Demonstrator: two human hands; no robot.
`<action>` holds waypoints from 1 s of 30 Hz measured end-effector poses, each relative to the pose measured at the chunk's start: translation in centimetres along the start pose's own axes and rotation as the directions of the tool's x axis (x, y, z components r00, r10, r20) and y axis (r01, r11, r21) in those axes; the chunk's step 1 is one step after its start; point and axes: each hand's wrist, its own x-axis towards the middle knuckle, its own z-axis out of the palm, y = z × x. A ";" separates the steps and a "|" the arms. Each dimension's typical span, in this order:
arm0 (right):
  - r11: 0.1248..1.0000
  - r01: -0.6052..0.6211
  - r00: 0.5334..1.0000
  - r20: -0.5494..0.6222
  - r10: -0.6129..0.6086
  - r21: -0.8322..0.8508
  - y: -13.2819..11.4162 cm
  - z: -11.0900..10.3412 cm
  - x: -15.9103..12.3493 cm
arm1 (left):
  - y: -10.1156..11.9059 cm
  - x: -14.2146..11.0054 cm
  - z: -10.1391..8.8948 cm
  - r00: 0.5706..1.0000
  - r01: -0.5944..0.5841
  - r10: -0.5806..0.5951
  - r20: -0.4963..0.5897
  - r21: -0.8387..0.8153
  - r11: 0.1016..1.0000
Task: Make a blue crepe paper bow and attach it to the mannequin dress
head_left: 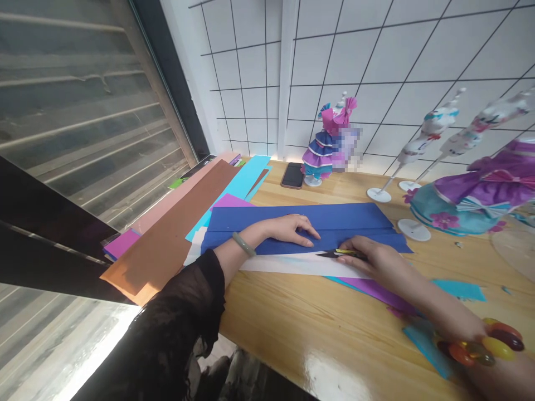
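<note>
My left hand (288, 229) lies flat, fingers stretched out, pressing on a folded dark blue paper sheet (334, 220) on the wooden table (317, 334). My right hand (368, 257) is closed round a small cutter (338, 254) with a dark blade and yellow-green handle. The blade tip points left along the blue sheet's lower edge, above a white sheet (292, 264). Purple paper (376, 289) and teal paper lie underneath.
Long brown (175, 234), pink, cyan and purple sheets are stacked at the left edge. A phone (292, 175) lies at the back. Paper-dress dolls (328, 142) and mannequin stands (412, 153) stand along the tiled wall; a large paper dress (472, 203) sits right. Teal scraps (460, 289) lie near my forearm.
</note>
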 end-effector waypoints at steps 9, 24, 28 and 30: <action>0.999 0.038 0.999 0.002 -0.038 0.005 -0.8 0.3 0.6 | -0.6 0.1 0.0 1.000 -0.008 0.008 0.003 -0.047 0.999; 0.994 0.101 0.994 -0.032 -0.102 -0.029 -0.3 0.4 0.5 | -0.4 0.0 0.1 0.998 0.064 -0.065 0.025 0.061 0.996; 0.995 0.098 0.995 -0.021 -0.099 -0.036 -0.1 0.5 0.3 | -0.4 0.1 0.1 0.997 0.067 -0.069 0.040 0.061 0.996; 0.995 0.094 0.995 -0.011 -0.095 -0.038 0.0 0.5 0.3 | -0.4 0.1 0.1 0.997 0.056 -0.059 0.042 0.064 0.996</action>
